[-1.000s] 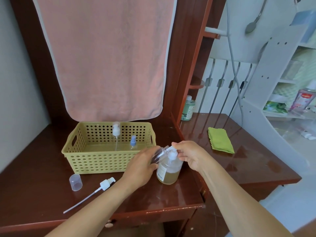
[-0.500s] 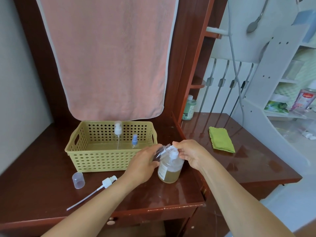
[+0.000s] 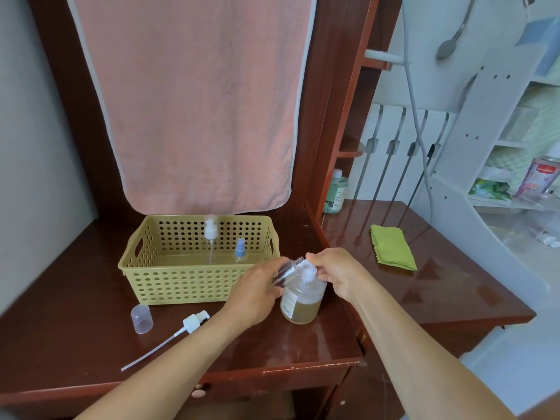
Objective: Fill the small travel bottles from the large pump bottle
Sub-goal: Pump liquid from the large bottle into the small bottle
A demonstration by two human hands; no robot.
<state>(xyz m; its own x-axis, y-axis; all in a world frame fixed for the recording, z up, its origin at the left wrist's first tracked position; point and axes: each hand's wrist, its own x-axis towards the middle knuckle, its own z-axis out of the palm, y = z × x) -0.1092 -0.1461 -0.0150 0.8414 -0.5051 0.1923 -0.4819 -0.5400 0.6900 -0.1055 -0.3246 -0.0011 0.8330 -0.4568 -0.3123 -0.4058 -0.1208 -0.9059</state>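
The large pump bottle [image 3: 301,301], about a third full of amber liquid, stands on the brown desk. My left hand [image 3: 254,291] grips a small clear travel bottle [image 3: 288,269], tilted with its open threaded mouth against the white pump nozzle [image 3: 309,274]. My right hand [image 3: 336,272] rests on the pump head with curled fingers. Two more small bottles stand in the yellow perforated basket [image 3: 181,283]: one with a white pump top [image 3: 210,234] and one with a blue spray top [image 3: 240,251]. A loose white pump with its long tube [image 3: 181,328] and a clear cap [image 3: 141,318] lie on the desk.
A pink towel [image 3: 197,101] hangs behind the basket. On the adjoining lower desk top lie a folded green cloth [image 3: 392,251] and a green bottle [image 3: 335,192] at the back. White shelves [image 3: 515,147] with items stand to the right.
Only the camera view has shifted slightly. Both hands stay at the pump bottle with the travel bottle held at the nozzle.
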